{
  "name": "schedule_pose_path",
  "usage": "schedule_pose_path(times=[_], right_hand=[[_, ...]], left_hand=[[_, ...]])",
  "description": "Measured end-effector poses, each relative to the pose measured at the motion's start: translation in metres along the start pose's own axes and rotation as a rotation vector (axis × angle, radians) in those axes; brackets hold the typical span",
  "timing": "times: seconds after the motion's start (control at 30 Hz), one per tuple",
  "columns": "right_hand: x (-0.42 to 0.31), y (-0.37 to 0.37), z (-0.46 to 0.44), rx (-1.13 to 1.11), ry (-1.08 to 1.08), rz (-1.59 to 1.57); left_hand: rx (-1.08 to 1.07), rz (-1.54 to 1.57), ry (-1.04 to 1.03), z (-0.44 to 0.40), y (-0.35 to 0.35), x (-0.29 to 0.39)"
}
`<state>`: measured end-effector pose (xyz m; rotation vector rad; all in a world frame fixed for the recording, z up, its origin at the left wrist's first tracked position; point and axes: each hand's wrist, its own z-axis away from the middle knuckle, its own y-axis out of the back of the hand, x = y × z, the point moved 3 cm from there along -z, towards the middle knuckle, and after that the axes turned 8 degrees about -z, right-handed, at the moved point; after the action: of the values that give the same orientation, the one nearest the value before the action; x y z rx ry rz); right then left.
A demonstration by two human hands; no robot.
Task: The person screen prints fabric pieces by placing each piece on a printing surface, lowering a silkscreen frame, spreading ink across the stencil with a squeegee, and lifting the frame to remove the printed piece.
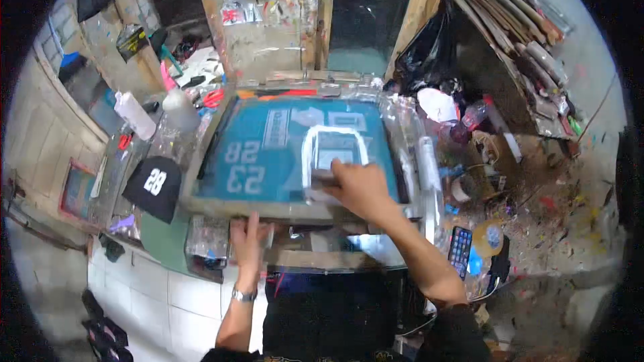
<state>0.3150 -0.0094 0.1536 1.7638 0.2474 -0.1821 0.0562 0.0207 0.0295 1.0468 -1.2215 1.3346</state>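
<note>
A printing screen (275, 167) with blue-green mesh lies on the bench, bearing reversed "28" and "53" and other pale shapes. My right hand (362, 191) is closed around a squeegee (325, 178), its blade low over the mesh on the screen's right half. White ink (308, 144) forms an arch around a pale rectangular shape there. My left hand (247, 238) is at the screen's front edge with fingers apart and stretched; whether it presses on the frame is hard to tell. Whatever lies under the screen is hidden.
Left of the screen lies a black fabric piece (154, 188) printed "28", with a white bottle (134, 115) behind it. To the right are a phone (460, 252), a tape roll (488, 238) and a plastic bottle (476, 114). A shelf (496, 47) holds stacked strips.
</note>
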Motion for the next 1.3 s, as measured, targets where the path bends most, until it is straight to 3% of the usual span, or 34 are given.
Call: schedule_pose_path(times=[0.03,0.1,0.17,0.2,0.27,0.33,0.43,0.53,0.6,0.67,0.73,0.8,0.87,1.03,1.17,1.27,1.3], right_hand=[[0.028,-0.032,-0.006,-0.112,0.038,-0.09],[0.025,-0.02,0.007,-0.147,0.054,-0.145],[0.015,-0.018,0.007,-0.201,0.059,-0.182],[0.011,-0.028,0.012,-0.21,0.074,-0.173],[0.013,-0.055,0.013,0.056,0.209,-0.022],[0.042,-0.078,-0.026,0.122,0.178,0.128],[0.075,-0.07,-0.08,0.202,0.138,0.055],[0.084,-0.066,-0.091,0.035,0.086,-0.044],[0.065,-0.052,-0.076,-0.249,0.12,-0.062],[0.064,-0.058,-0.067,-0.511,0.22,-0.361],[0.064,-0.064,-0.073,-0.549,0.202,-0.291],[0.07,-0.053,-0.1,-0.128,0.231,-0.068],[0.097,-0.056,-0.128,0.002,0.196,-0.066],[0.077,-0.074,-0.08,-0.095,0.081,0.073],[0.02,-0.06,0.017,-0.033,0.275,0.059],[0.03,-0.042,-0.005,-0.404,0.114,-0.136],[0.048,-0.046,-0.025,-0.436,0.14,-0.119]], left_hand=[[-0.021,-0.06,0.038,0.0,0.005,-0.021],[-0.015,-0.126,0.095,0.008,0.018,-0.035],[-0.026,-0.238,-0.138,0.008,0.013,-0.033],[-0.01,-0.227,-0.135,0.007,0.014,-0.036],[-0.017,-0.185,-0.117,0.005,0.017,-0.043],[-0.022,-0.207,-0.12,0.009,0.017,-0.042],[-0.041,-0.19,-0.098,0.008,0.017,-0.038],[-0.031,-0.207,-0.009,0.008,0.019,-0.034],[-0.061,-0.176,0.006,0.001,0.024,-0.038],[-0.087,-0.114,0.123,0.001,0.021,-0.035],[-0.113,-0.131,0.148,-0.001,0.022,-0.041],[-0.134,-0.113,0.14,-0.001,0.023,-0.033],[-0.134,-0.105,0.141,0.0,0.022,-0.03],[-0.103,-0.102,0.19,0.002,0.029,-0.042],[-0.117,-0.091,0.147,0.004,0.022,-0.032],[-0.179,-0.137,0.158,0.001,0.025,-0.039],[-0.163,-0.112,0.154,0.001,0.024,-0.036]])
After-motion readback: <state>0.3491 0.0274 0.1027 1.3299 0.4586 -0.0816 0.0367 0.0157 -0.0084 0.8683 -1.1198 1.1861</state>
